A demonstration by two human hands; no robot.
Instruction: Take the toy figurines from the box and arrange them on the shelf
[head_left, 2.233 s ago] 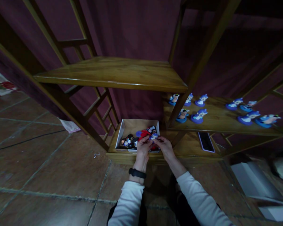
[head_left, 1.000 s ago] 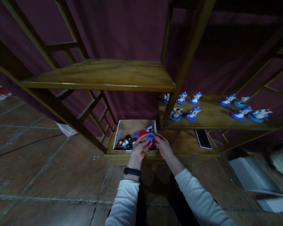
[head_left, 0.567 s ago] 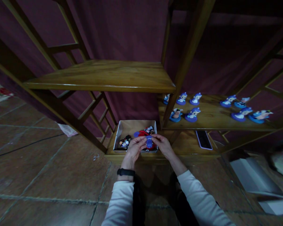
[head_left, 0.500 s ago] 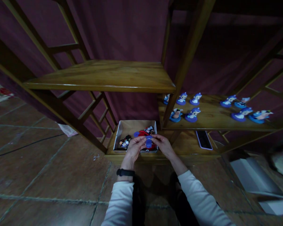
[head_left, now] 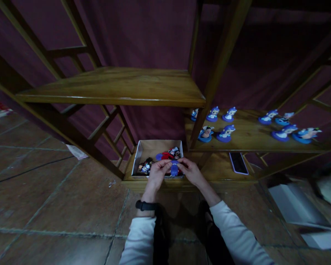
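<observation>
Between my two hands is a small purple figurine (head_left: 174, 169), pinched at its sides by the fingertips. My left hand (head_left: 157, 174) grips it from the left, with a dark band on the wrist. From the other side my right hand (head_left: 191, 171) has its thumb and fingers closed on it. Both hands are over the front edge of an open cardboard box (head_left: 154, 144). Inside that box lie red figure pieces (head_left: 167, 156) and a cluster of small dark and blue-white figures (head_left: 145, 167). The fingers partly cover the held figurine, so its details are unclear.
On the right shelf (head_left: 245, 132) stand several purple and blue figurines (head_left: 225, 133) on round bases. A phone (head_left: 238, 163) lies on the lower board. Above the box juts a wooden shelf (head_left: 121, 86). Grey-white boxes (head_left: 298, 206) rest on the floor at right.
Both hands stay over the box with the purple figurine between them; the fingers have shifted slightly on it. The view has moved a little.
</observation>
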